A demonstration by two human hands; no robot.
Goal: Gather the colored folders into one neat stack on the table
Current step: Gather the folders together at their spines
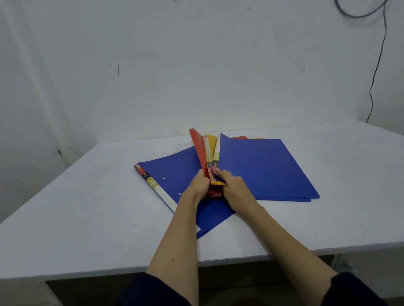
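I have my left hand (199,184) and my right hand (232,186) closed toward each other over the near corner of a bundle of folders. My left fingers (200,174) press against the red folder (199,153), and my right fingers (221,174) pinch the yellow folder (210,149) against the spine of the blue folder on the right (264,167). The bundle stands up on edge between my hands and fans out toward the wall, so the far ends are spread while only the near corner is squeezed.

Under my wrists a second blue folder (171,171) lies flat on the desk (81,221), turned at an angle, with its labelled spine toward the left. It is not yet lined up with the others.

The grip is my main worry. I hold only one corner, and these covers look smooth, so I judge that the red one could slide out and flop leftward if I ease my left fingers. The big blue cover on the right already leans down onto the desk, and its weight could pull the fan wider and twist the yellow one out of my pinch. Lowering the bundle as it is would probably leave a skewed pile, with edges crossed over the flat blue folder. A corner could also catch and bend underneath.
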